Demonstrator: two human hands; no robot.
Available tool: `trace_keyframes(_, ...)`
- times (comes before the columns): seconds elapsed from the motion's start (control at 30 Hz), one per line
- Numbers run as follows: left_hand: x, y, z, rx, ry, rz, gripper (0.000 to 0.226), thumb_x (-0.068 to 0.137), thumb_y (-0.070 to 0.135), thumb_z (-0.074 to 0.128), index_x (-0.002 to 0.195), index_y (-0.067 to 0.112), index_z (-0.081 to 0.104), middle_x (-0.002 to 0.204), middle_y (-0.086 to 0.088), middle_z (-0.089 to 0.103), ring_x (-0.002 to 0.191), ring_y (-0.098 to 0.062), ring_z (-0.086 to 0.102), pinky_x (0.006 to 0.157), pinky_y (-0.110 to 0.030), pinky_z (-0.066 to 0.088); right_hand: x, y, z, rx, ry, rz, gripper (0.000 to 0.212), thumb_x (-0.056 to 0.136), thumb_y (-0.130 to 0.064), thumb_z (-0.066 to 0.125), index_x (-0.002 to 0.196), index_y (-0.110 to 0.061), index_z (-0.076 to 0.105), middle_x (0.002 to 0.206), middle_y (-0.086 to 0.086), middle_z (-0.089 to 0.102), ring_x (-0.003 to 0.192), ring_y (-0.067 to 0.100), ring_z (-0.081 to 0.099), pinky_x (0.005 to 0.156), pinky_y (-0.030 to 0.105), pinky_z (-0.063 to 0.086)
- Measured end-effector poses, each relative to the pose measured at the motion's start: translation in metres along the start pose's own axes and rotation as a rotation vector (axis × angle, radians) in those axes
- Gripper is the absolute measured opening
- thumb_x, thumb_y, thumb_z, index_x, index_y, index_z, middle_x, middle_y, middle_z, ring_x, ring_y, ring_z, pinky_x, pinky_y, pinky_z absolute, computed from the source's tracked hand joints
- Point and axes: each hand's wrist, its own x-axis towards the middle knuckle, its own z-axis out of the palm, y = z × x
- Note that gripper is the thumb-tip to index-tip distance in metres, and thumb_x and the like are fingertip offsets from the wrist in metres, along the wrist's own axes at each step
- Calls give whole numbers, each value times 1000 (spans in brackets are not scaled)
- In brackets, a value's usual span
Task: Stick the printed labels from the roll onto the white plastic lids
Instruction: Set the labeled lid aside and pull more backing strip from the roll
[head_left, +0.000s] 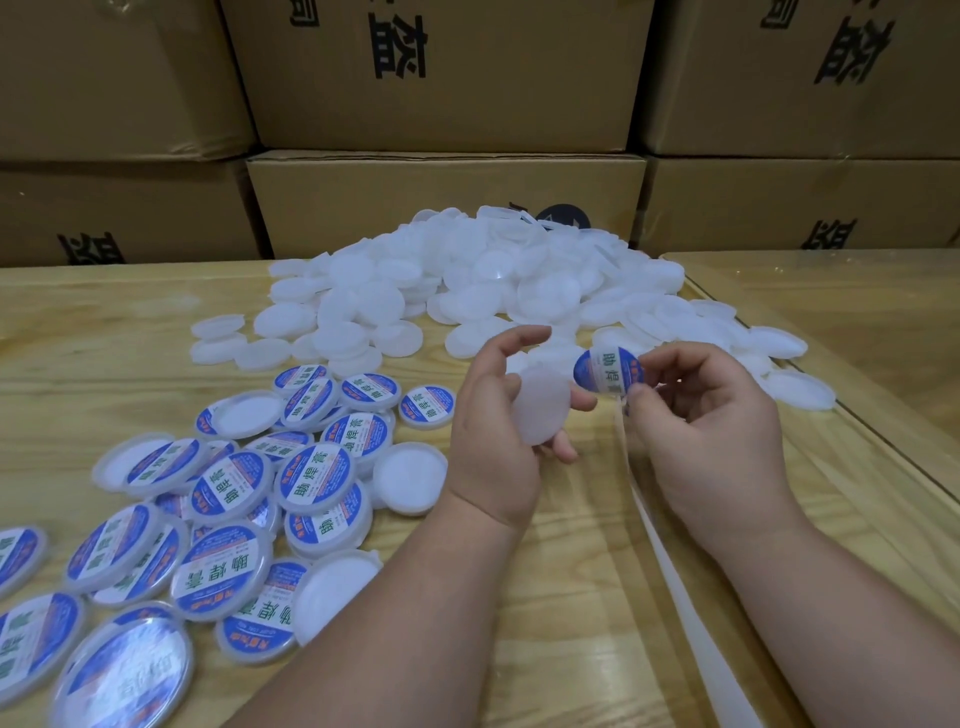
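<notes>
My left hand (498, 415) holds a plain white plastic lid (540, 408) tilted on edge, fingers curled round its rim. My right hand (711, 415) pinches a round blue-and-white printed label (609, 370) just right of that lid, a small gap between them. From under my right hand a white backing strip (670, 545) trails down toward the near edge; the roll itself is out of view.
A big heap of plain white lids (493, 280) lies at the back of the wooden table (571, 597). Several labelled lids (234, 519) are spread at the near left. Stacked cardboard boxes (441, 197) wall off the far side.
</notes>
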Motion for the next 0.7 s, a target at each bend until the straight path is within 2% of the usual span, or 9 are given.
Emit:
trace_keyframes(0.1, 2, 0, 1, 47, 37, -35, 43, 78, 29, 31, 112, 29, 57, 89, -6, 77, 53, -24, 56, 45, -27, 25, 3, 0, -3, 176, -27, 138, 26, 79, -8, 68, 97, -27, 66, 80, -9, 68, 59, 12, 58, 50, 20, 45)
trace_keyframes(0.2, 1, 2, 3, 90, 45, -55, 31, 93, 30, 37, 110, 33, 63, 96, 7, 77, 65, -21, 68, 46, -28, 28, 7, 3, -6, 353, -129, 278, 30, 76, -12, 69, 104, -22, 63, 77, 0, 67, 49, 11, 47, 41, 22, 34)
trace_keyframes(0.3, -2, 4, 4, 114, 54, -60, 34, 108, 28, 34, 109, 34, 68, 102, -3, 75, 65, -19, 68, 46, -28, 30, 9, 5, -6, 376, -208, 328, 34, 76, -15, 71, 108, -20, 62, 70, -1, 63, 48, 12, 44, 40, 23, 31)
trace_keyframes(0.5, 0, 5, 4, 82, -10, -64, 37, 107, 20, 30, 110, 21, 66, 104, -15, 75, 58, -20, 60, 42, -20, 35, 6, 1, -4, 322, -307, 362, 36, 76, -16, 73, 109, -18, 59, 60, -7, 63, 45, 10, 46, 40, 21, 32)
trace_keyframes(0.6, 0, 4, 5, 51, -26, -41, 34, 109, 19, 31, 114, 11, 64, 105, -18, 75, 59, -14, 63, 43, -14, 41, 5, 0, -3, 310, -309, 373, 30, 86, -5, 74, 108, -17, 57, 59, -6, 62, 44, 9, 46, 39, 20, 32)
trace_keyframes(0.7, -1, 2, 6, 44, -38, -23, 30, 109, 24, 39, 114, 12, 65, 102, -15, 76, 58, -9, 65, 43, -13, 42, 5, 1, -2, 307, -311, 384, 23, 91, -2, 68, 106, -17, 58, 59, -3, 61, 45, 9, 46, 40, 20, 31)
